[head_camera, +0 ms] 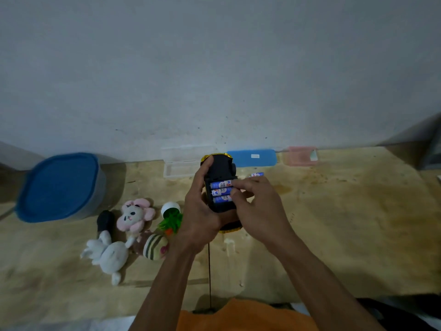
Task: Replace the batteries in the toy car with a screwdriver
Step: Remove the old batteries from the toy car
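Toy car (pixel 220 177) lies belly-up, gripped by left fingers (pixel 206 168); right fingers (pixel 238 187) pinch its batteries (pixel 222 192).

Left hand (pixel 199 211) grips toy car (pixel 220 177); right hand (pixel 259 206) touches batteries (pixel 220 192).

Head-worn camera looks forward and down (close above) at the table (pixel 334 223).

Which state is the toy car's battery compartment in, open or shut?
Open. The toy car lies underside up in the left hand, with three blue batteries exposed and no cover over them.
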A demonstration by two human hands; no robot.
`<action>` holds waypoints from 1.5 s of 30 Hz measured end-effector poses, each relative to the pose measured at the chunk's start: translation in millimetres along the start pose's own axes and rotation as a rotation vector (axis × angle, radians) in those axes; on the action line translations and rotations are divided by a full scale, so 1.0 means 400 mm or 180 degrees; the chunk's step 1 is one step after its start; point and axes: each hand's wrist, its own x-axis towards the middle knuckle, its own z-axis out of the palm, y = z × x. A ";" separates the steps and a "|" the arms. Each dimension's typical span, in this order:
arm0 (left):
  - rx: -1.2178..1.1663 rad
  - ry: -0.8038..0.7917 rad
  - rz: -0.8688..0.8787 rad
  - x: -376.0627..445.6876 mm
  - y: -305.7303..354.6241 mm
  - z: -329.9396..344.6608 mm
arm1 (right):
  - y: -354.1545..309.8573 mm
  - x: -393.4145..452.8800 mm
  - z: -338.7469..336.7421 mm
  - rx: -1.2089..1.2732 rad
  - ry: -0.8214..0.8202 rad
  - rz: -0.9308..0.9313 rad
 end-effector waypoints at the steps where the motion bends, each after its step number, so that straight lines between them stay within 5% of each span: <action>1: 0.0030 -0.0004 0.0006 -0.001 -0.001 -0.007 | -0.005 -0.002 0.008 0.0128 -0.0032 0.0112; 8: 0.0158 -0.0008 0.0064 -0.005 0.009 -0.036 | -0.015 -0.007 0.043 0.0948 0.0028 0.0578; 21: 0.0163 -0.0073 -0.0034 0.010 -0.005 -0.042 | -0.045 0.008 0.061 0.0465 0.0811 -0.0337; 31: -0.0082 -0.0165 -0.0048 0.025 0.000 -0.034 | -0.037 0.054 0.028 0.1021 0.0903 -0.0189; 41: 0.0049 -0.0103 -0.0167 0.036 -0.016 -0.010 | -0.017 0.056 0.045 0.0653 0.0582 -0.0538; 45: -0.0094 -0.0124 -0.0195 0.038 -0.009 -0.014 | -0.032 0.062 0.007 0.1319 0.0782 -0.0326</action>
